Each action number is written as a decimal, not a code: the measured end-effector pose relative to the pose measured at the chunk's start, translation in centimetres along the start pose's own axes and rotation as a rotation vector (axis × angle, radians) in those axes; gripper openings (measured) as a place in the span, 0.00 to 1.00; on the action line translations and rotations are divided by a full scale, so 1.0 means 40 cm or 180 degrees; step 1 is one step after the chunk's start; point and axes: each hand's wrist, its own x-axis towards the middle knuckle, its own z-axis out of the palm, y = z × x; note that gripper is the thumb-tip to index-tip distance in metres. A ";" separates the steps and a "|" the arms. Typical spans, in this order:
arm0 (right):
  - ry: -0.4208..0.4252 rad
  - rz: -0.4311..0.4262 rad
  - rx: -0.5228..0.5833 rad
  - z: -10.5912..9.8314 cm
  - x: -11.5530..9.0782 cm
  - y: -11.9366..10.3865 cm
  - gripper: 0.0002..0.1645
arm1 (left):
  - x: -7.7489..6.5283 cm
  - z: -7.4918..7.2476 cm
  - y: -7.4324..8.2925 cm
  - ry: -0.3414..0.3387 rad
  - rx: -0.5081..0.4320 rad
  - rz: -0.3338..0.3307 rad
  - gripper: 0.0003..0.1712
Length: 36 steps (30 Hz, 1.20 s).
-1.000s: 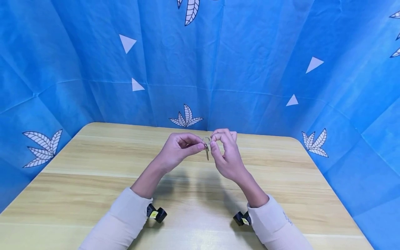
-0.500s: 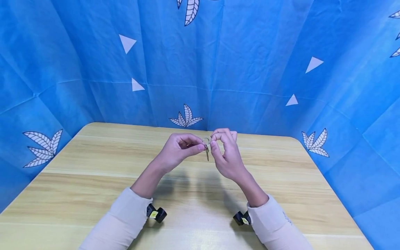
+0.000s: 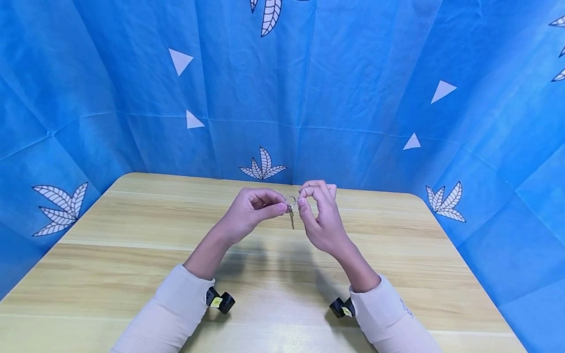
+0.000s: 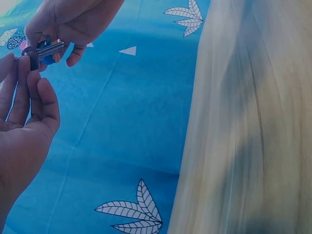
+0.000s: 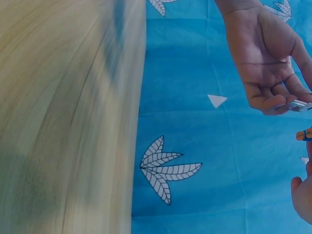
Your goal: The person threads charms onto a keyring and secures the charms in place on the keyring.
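Both hands meet over the table around a small key ring [image 3: 291, 197]. My left hand [image 3: 256, 211] pinches a metal key [image 3: 292, 220] between thumb and fingertips, its blade pointing down in the head view. My right hand [image 3: 324, 215] pinches the ring's right side with thumb and forefinger, the other fingers curled. Up close in the left wrist view, the key shows a dark round head [image 4: 32, 57] and a silvery blade. A small orange-and-blue piece [image 5: 303, 135] appears by the right fingers in the right wrist view; its kind is unclear.
Under the hands lies a light wooden table [image 3: 132, 235] with rounded far corners. A blue curtain [image 3: 353, 73] with white leaf and triangle prints stands behind it and at both sides. Black wrist cameras [image 3: 226, 303] stick out from the cuffs.
The key's tip has swung slightly down and left. My right hand has shifted a touch to the right, while my left hand stays nearly in place.
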 end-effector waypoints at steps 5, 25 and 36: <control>-0.0062 -0.0052 -0.0068 -0.006 0.003 0.001 0.09 | 0.001 -0.012 0.011 0.0112 0.0294 -0.0025 0.09; -0.0204 -0.0551 -0.0553 -0.003 0.003 0.015 0.09 | 0.004 -0.023 0.040 0.0464 0.1347 0.0107 0.07; -0.0407 0.0063 -0.0338 -0.013 -0.005 0.000 0.07 | 0.000 -0.027 0.044 0.0435 0.1395 0.0003 0.06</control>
